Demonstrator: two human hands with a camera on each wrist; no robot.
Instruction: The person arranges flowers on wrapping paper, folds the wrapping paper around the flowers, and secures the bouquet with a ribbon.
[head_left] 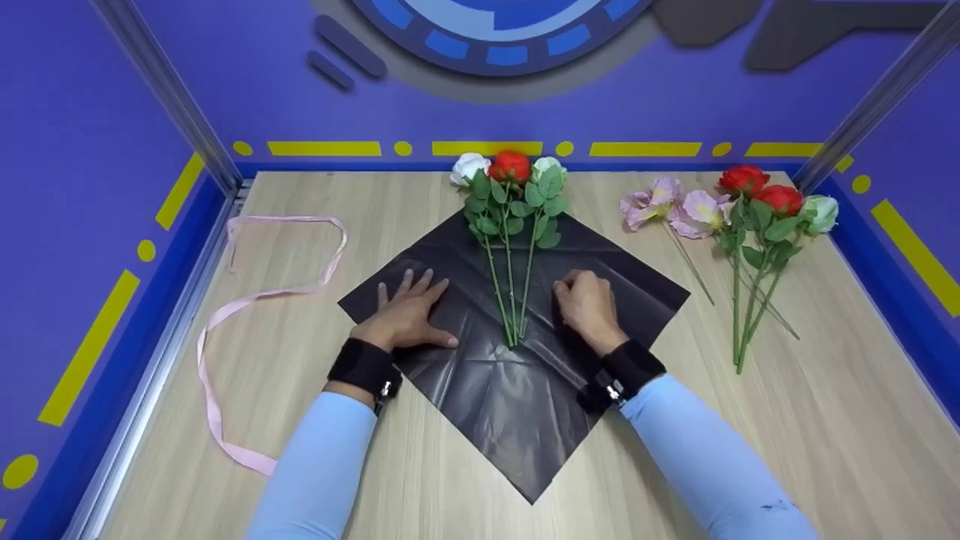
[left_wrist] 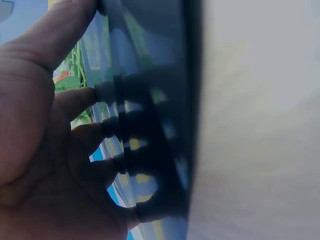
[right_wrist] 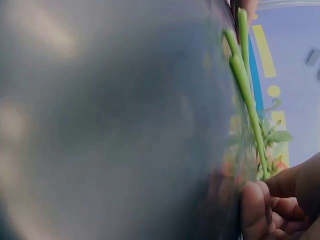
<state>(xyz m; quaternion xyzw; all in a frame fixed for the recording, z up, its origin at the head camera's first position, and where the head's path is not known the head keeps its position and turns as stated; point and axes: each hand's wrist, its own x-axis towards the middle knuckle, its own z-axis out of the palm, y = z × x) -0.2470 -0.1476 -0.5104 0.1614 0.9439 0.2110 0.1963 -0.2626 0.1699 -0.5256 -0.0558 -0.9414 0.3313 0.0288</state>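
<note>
Pale wood-grain table point(head_left: 847, 420), pink ribbon point(head_left: 214, 409) at left, black sheet point(head_left: 510, 420), flowers point(head_left: 759, 216) at right

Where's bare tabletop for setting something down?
Bare: between the pink ribbon and black sheet; right of the right sleeve, nearer than the separate flowers. Crowded: the sheet's middle, three stems between left hand and right hand; far-right corner.

wood-grain table point(head_left: 862, 450), purple-blue back wall point(head_left: 247, 97), matching left wall point(head_left: 60, 150) and right wall point(head_left: 919, 142), yellow dashes point(head_left: 324, 148) and dots point(head_left: 403, 148) low down, darker blue strip point(head_left: 139, 349) below, blue ring graphic point(head_left: 508, 56) top centre, grey shapes point(head_left: 350, 46) either side, metal posts point(head_left: 163, 82) at back corners
</note>
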